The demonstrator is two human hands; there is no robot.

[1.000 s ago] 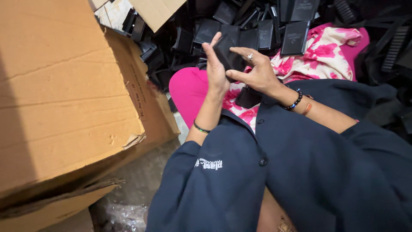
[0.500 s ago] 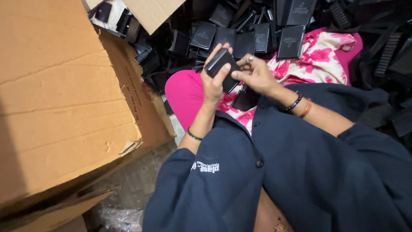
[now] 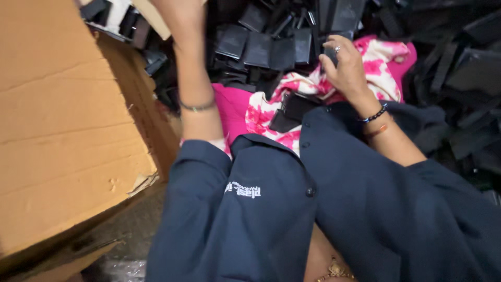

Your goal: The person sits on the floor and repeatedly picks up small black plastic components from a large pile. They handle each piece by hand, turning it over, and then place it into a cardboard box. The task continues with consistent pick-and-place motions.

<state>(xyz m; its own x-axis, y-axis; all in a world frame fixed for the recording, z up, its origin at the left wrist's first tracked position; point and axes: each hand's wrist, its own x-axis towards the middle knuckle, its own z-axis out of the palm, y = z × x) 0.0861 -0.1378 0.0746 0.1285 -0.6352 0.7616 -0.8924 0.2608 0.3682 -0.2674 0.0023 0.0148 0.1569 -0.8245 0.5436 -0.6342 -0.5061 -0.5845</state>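
Left hand (image 3: 180, 18): raised to the upper left of centre, cut off by the top edge. The fingers are out of sight, so whether they are open or closed, or carrying anything, cannot be told. A thin bangle (image 3: 197, 107) sits on the forearm. The arm reaches toward the cardboard box (image 3: 68, 130) filling the left of the frame, apparently because that is where sorted pieces go.

Right hand (image 3: 344, 65): upper centre-right, fingers curled loosely round a small black plastic piece (image 3: 330, 52), pinched near the fingertips; a ring on one finger, a beaded bracelet (image 3: 374, 114) and an orange band at the wrist. It holds the piece just above the lap, close to the supply.

Heap of black plastic pieces (image 3: 271, 47): flat rectangular parts, piled across the top and right of the frame, within arm's reach of the seated person.

Pink floral cloth (image 3: 386, 68): spread over the lap, centre to upper right, with a couple of black pieces (image 3: 295, 109) resting on it, seemingly a catching surface.

Dark navy jacket (image 3: 313, 219): lower centre and right, worn by the person.
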